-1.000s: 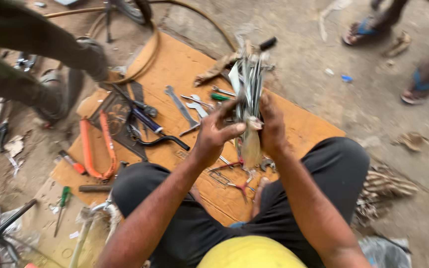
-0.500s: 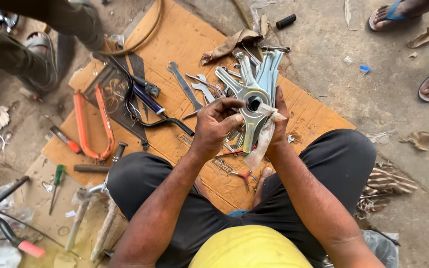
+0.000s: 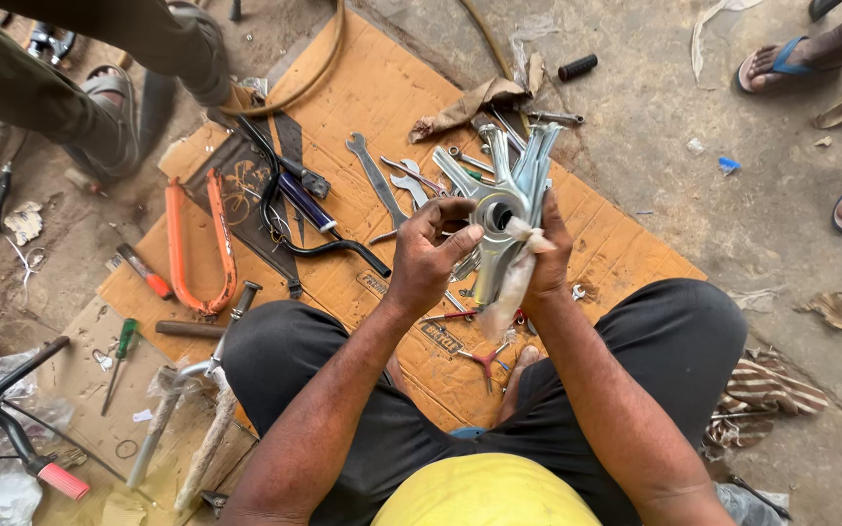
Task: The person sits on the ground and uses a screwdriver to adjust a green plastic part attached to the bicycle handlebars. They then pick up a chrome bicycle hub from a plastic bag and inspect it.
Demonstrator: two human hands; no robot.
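I sit on flattened cardboard [image 3: 382, 88] and hold up a silver metal bicycle part with several spokes and a round hub [image 3: 499, 209]. My left hand [image 3: 431, 255] grips its hub from the left, fingers curled at the hub opening. My right hand [image 3: 546, 255] holds the part from the right together with a pale rag [image 3: 511, 282] that hangs down from the hub. Wrenches [image 3: 374, 177] and small tools lie on the cardboard just beyond the part.
An orange curved piece [image 3: 197, 248], a black handlebar [image 3: 314, 239], a screwdriver with a green handle [image 3: 119, 356] and a silver fork [image 3: 182, 409] lie at left. Another person's legs [image 3: 70, 78] stand at top left; sandalled feet [image 3: 791, 54] at top right.
The spoked part has tilted so its hub faces me more. My left hand's fingers have shifted onto the hub opening. The view has moved slightly.
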